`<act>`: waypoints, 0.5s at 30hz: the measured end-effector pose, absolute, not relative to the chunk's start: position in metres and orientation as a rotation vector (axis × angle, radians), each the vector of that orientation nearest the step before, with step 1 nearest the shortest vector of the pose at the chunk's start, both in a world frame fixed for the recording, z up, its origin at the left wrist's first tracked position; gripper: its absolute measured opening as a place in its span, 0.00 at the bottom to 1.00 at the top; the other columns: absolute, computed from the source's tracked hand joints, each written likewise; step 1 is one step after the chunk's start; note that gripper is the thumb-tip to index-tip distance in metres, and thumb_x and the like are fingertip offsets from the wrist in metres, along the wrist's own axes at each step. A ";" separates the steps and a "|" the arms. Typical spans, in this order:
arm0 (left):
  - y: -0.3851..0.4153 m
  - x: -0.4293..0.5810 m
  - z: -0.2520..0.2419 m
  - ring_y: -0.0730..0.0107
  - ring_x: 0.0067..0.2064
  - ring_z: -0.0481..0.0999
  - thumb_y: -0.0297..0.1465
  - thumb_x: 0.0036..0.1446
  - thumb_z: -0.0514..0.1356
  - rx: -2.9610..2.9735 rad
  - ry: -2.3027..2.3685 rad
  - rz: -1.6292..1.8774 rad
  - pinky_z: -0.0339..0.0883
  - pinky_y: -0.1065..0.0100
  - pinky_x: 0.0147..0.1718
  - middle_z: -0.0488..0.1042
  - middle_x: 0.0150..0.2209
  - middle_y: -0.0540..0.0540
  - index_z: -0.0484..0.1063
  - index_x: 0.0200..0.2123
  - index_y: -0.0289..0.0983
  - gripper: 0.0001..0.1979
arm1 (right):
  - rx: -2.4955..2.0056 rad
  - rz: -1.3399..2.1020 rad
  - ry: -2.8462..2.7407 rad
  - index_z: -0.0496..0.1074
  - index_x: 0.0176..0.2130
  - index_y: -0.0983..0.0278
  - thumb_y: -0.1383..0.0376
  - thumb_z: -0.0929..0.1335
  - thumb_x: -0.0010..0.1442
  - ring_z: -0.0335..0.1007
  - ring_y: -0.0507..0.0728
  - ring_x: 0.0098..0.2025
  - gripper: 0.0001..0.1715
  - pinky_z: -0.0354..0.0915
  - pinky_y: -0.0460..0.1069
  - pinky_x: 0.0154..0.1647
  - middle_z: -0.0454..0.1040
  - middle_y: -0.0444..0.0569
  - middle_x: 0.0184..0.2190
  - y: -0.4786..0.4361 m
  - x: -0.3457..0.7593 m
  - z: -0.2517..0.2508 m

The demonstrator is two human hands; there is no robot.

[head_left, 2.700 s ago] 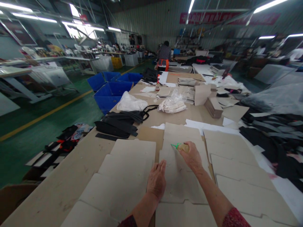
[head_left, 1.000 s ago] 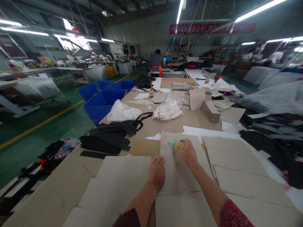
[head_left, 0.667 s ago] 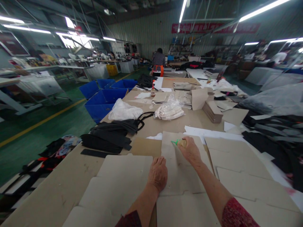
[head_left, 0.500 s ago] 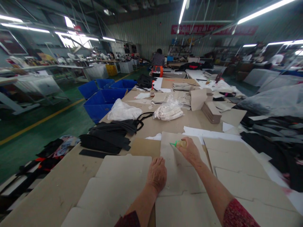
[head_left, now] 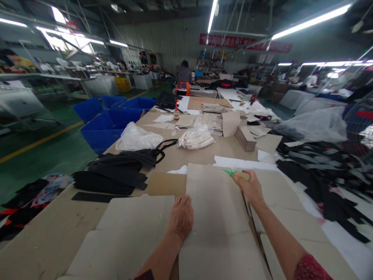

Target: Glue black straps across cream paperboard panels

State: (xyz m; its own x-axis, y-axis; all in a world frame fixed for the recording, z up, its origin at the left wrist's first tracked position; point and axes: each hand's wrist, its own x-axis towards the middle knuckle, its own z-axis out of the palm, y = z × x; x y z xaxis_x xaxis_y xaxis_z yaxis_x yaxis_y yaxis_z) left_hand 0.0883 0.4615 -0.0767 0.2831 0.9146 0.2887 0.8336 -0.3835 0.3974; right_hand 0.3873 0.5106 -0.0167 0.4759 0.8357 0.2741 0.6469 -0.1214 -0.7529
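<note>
My right hand [head_left: 251, 188] is closed around a small yellowish glue bottle [head_left: 242, 176] with a green nozzle. The nozzle points left, over the far right corner of the middle cardboard sheet [head_left: 214, 202]. My left hand [head_left: 181, 217] lies palm down, its fingers together and slightly bent, where the left cardboard sheets [head_left: 131, 217] meet the middle one. Its palm and thumb are mostly hidden. More overlapping cardboard sheets [head_left: 279, 190] lie to the right, under and beyond my right forearm.
Black fabric strips [head_left: 112, 171] lie at the left, near a white plastic bag [head_left: 138, 137] and a clear bag of pale pieces [head_left: 196, 138]. A cardboard stack [head_left: 245, 138] stands farther back. Blue bins [head_left: 101, 128] line the left edge. A person [head_left: 183, 77] stands at the far end.
My right hand has carried the glue bottle rightward across the middle sheet to its far right corner. My left hand keeps its place on the cardboard. The view has turned slightly right.
</note>
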 end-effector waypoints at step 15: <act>0.463 0.087 -0.081 0.62 0.51 0.67 0.21 0.60 0.51 2.431 1.639 0.745 0.62 0.59 0.58 0.71 0.49 0.43 0.69 0.46 0.36 0.14 | -1.942 0.281 -1.465 0.67 0.46 0.60 0.54 0.69 0.52 0.67 0.59 0.42 0.23 0.64 0.53 0.45 0.67 0.49 0.44 0.504 0.398 -0.029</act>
